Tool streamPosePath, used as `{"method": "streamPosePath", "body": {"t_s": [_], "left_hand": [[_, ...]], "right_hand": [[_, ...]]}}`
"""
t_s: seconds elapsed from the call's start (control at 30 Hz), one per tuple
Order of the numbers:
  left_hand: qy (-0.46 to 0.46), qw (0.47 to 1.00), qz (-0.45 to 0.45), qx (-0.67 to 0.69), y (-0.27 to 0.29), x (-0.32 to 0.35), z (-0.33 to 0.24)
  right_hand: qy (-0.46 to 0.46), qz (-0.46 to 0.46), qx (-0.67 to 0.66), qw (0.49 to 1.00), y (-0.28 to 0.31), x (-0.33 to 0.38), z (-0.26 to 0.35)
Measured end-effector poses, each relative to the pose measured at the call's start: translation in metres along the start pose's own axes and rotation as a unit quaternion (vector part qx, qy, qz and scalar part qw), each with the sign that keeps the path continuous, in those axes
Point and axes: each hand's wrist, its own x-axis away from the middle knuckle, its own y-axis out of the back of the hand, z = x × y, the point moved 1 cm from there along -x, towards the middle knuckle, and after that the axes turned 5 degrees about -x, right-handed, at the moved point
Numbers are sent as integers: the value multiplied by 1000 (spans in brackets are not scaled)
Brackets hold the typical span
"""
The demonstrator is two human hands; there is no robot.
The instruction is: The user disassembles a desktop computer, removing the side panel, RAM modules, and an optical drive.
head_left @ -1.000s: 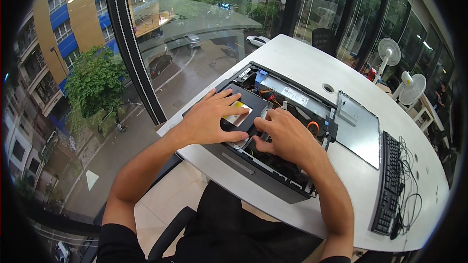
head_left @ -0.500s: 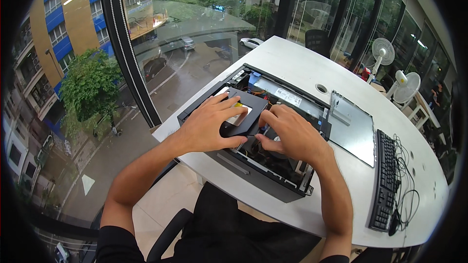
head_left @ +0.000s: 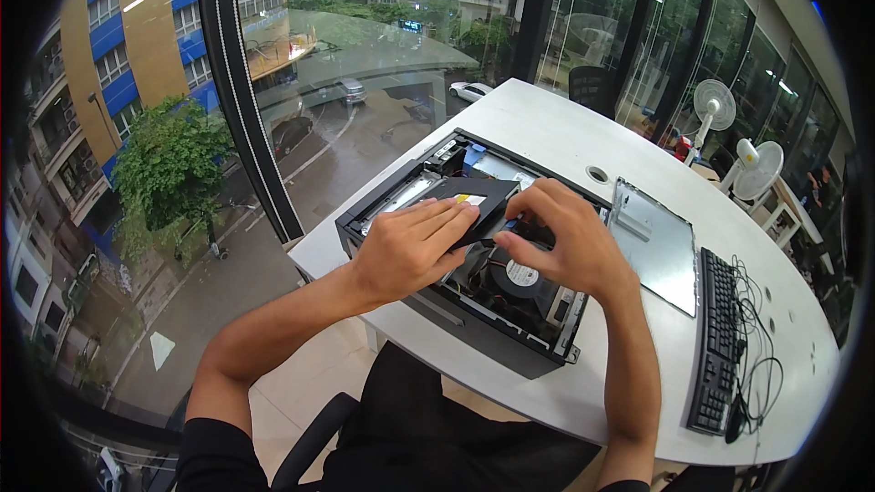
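Note:
An open black desktop computer case [head_left: 506, 353] lies on its side, its insides showing. Over it a flat black optical drive [head_left: 497, 191] with a yellow-and-white label is tilted, its right end raised. My left hand [head_left: 410, 241] lies across the drive, fingers over its top and thumb at the lower edge. At the drive's right end, my right hand [head_left: 574, 241] has bent fingers and a thumb close around a spot with a bit of blue; what it pinches is mostly hidden. Below the hands a round fan [head_left: 520, 274] with a white label shows inside the case.
On the white desk [head_left: 547, 114], right of the case, lies a metal side panel [head_left: 663, 251]. Further right are a black keyboard [head_left: 715, 342] and its coiled cable [head_left: 764, 374]. A tall window borders the desk's left, and white fans [head_left: 714, 105] stand beyond.
The drive's right end has risen, and the drive now tilts, uncovering the fan below. My left hand has turned, its fingers closer together; my right hand has shifted slightly up and right.

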Motion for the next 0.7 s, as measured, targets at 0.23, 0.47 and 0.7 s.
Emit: {"method": "streamPosePath", "body": {"t_s": [0.23,0.47,0.7], "left_hand": [[120,985,-96,81,9,-35,-6],[312,853,-48,417,-15,-91,3],[202,867,6,456,-61,-148,-45]], "right_hand": [[20,-166,9,986,29,14,-3],[-68,-234,-180,953,45,26,-39],[-124,-286,-198,929,96,87,-72]]}}
